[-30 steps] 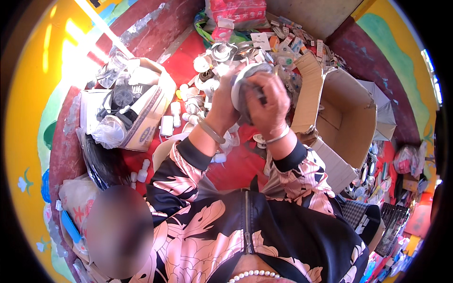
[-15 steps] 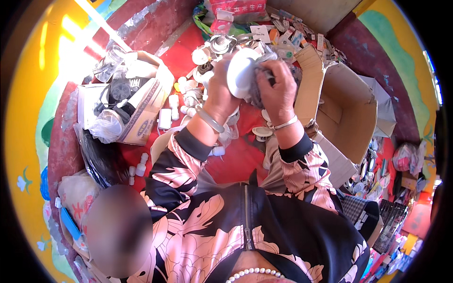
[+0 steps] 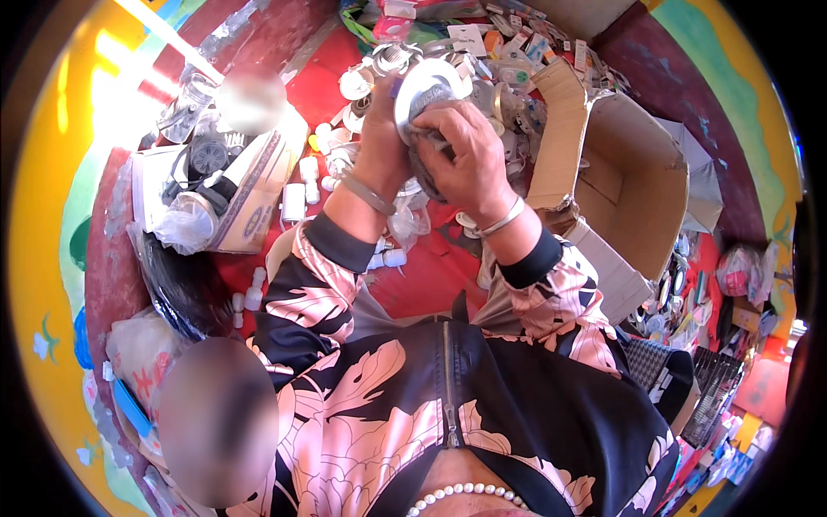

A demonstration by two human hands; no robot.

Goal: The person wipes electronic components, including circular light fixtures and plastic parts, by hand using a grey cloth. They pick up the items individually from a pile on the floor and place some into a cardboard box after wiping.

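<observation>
My left hand [image 3: 384, 133] is closed round the side of a white round fitting with a raised rim [image 3: 403, 105], tilted above the pile; its exact kind I cannot make out. In my right hand [image 3: 469, 151] is a bunched grey cloth [image 3: 439, 93], pressed against the inside of that rim. Part of the cloth hangs below my right fingers. The right fingers are bent over the cloth and hide some of the fitting. Behind both hands lie several white and metallic round fittings [image 3: 394, 59].
An open cardboard box [image 3: 633, 185] stands at the right. At the left, another box [image 3: 258, 202] holds dark and clear plastic parts. Small white cylinders [image 3: 294, 202] lie on the red floor covering [image 3: 431, 293]. Small packages [image 3: 534, 53] heap up at the back.
The white fitting has turned, so its rim and hollow show instead of its smooth face. My right hand has moved left, bringing the cloth from beside the fitting into it.
</observation>
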